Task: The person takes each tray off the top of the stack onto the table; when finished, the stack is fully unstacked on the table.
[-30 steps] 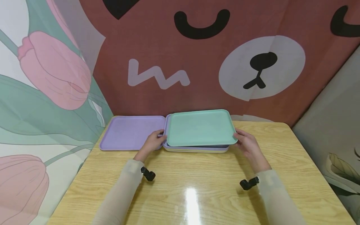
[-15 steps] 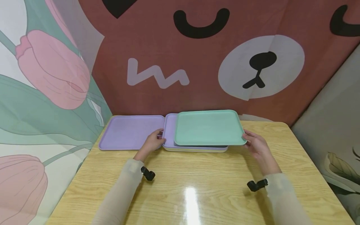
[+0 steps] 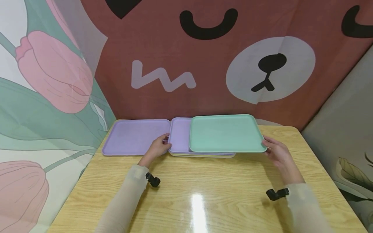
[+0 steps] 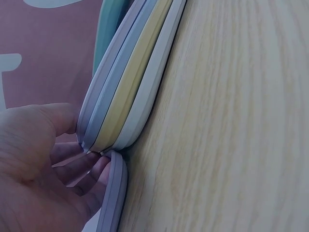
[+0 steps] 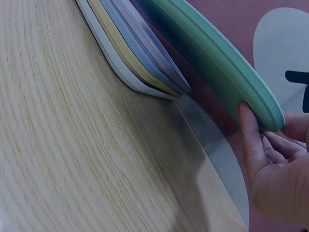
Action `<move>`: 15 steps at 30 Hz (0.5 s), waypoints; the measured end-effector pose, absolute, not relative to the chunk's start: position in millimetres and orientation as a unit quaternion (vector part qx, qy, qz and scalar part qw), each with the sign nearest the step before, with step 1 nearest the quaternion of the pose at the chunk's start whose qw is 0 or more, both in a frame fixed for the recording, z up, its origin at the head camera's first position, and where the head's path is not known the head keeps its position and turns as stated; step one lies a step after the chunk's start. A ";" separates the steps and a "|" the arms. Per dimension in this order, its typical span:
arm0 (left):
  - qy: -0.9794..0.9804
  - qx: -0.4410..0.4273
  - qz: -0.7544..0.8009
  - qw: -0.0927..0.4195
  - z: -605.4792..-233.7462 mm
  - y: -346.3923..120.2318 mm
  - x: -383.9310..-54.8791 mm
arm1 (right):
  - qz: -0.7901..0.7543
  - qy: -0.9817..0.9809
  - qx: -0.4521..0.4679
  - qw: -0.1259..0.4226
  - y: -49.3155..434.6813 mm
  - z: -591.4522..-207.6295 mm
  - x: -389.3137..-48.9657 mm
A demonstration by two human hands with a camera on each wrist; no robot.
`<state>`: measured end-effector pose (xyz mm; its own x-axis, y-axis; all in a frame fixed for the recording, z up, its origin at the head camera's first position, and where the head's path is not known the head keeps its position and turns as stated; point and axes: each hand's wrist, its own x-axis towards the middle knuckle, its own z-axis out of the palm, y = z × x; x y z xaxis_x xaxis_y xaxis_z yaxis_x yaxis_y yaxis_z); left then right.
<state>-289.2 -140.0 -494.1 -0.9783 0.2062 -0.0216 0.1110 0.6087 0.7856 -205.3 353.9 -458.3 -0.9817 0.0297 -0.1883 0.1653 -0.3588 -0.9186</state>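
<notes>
My right hand pinches the right edge of a mint-green rectangular tray, thumb on top and fingers beneath. The green tray is raised at its right end and juts past the right side of a tray stack. A lilac tray tops that stack, and below it a blue tray, a yellow tray and a white tray show in the left wrist view. My left hand grips the stack's left end, thumb at the upper rim and fingers curled at the lower edge.
Another lilac tray lies flat on the wooden table, directly left of the stack. A printed brown bear backdrop rises behind the table's back edge. Flowered cloth hangs on the left.
The green tray has slid to the right with my right hand, uncovering more of the lilac tray beneath it. My left hand has stayed at the stack's left end.
</notes>
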 end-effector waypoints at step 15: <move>0.901 0.091 0.421 0.056 -494.0 -142.3 -289.5 | -0.837 0.543 0.063 0.026 386.1 -453.1 -190.5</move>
<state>-289.5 -142.3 -494.0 -0.9773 0.2107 -0.0239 0.1170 0.6296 0.7681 -190.5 386.1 -453.1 -0.9907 0.0259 -0.1338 0.1116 -0.4089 -0.9057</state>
